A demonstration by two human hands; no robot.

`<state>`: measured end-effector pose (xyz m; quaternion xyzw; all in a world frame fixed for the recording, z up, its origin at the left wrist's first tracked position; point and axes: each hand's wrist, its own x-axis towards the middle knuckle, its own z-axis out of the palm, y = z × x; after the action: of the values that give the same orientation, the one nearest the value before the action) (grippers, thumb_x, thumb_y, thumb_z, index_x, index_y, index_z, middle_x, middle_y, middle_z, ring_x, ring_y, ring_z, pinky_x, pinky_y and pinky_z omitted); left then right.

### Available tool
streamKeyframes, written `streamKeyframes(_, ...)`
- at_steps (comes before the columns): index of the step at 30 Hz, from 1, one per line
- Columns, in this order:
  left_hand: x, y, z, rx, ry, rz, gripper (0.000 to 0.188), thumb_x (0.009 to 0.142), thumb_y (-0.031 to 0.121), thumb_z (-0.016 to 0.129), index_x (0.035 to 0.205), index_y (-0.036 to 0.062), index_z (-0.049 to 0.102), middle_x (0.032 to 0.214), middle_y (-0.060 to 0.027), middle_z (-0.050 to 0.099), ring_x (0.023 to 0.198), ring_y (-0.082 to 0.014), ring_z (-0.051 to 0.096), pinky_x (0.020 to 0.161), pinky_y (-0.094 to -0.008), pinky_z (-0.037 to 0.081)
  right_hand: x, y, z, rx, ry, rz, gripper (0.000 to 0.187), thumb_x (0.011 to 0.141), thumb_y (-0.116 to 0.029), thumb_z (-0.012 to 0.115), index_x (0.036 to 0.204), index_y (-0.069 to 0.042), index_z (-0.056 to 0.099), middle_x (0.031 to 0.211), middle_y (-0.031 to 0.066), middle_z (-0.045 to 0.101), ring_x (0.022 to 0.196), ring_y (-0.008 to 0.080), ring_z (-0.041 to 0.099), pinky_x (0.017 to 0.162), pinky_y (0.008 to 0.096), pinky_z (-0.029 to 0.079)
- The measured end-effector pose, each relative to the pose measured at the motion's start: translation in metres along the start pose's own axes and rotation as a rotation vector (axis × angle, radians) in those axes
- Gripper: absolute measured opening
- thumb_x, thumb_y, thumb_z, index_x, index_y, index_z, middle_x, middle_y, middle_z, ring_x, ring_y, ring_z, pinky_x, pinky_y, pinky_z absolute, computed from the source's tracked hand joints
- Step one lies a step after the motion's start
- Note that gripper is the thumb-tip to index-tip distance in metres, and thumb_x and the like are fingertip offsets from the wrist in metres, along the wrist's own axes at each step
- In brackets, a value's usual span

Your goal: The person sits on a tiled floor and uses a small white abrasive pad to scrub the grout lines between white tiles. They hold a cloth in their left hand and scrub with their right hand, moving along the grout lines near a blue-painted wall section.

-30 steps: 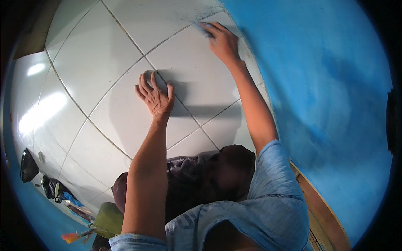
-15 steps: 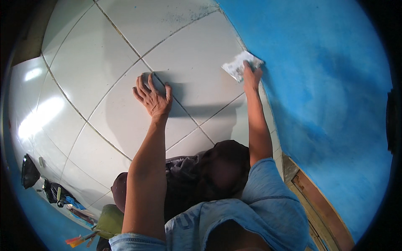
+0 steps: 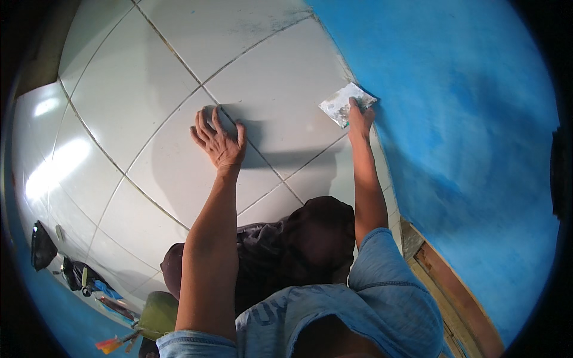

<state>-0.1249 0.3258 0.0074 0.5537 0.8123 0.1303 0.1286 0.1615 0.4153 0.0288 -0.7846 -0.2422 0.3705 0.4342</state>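
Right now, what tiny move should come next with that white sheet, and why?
Perhaps slide the smudged white sheet along the blue wall toward the dark specks: the right fingers hold it beside that wall, and specks dot the tile ahead.

tile floor [image 3: 262,77]: wide open lane between the two hands, running forward past both. left hand [image 3: 219,142], fingers spread, stands mid-floor; a way round exists on its left, over pale tile toward the glare patch. right side shut off by blue wall [image 3: 459,143]; right hand [image 3: 360,117] and its white square pad [image 3: 341,105] fill the strip at the wall's foot. room ahead of the pad, along the wall. near side blocked by dark-trousered knees [image 3: 319,238], with forearms flanking. lower left cluttered: green container [image 3: 159,314], brushes [image 3: 110,344], black bags [image 3: 74,274]. lower right: wooden boards [image 3: 459,292] beside the sleeve.
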Motion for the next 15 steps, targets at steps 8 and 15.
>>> streamKeyframes(8,-0.002,-0.002,0.002,-0.070,0.018,-0.010,0.063,0.080,0.041,0.051,0.131,0.0063,0.038,0.140,-0.0157,0.027,0.137,-0.0281,0.016,0.111,-0.0509,0.005,0.001,-0.017,0.007,-0.105,0.000,0.050,0.042,0.081,-0.010,0.062,0.113,0.012,0.049,0.113,0.0190,0.057,0.097,0.0232,0.057,0.081,0.0346,0.045)
streamKeyframes(15,-0.002,0.001,0.001,-0.066,0.006,-0.012,0.063,0.079,0.043,0.051,0.131,0.0076,0.038,0.140,-0.0157,0.028,0.137,-0.0279,0.016,0.111,-0.0509,0.005,0.022,-0.001,0.008,-0.086,-0.015,0.041,0.042,0.081,-0.010,0.063,0.113,0.012,0.050,0.113,0.0190,0.057,0.095,0.0244,0.058,0.080,0.0364,0.045)
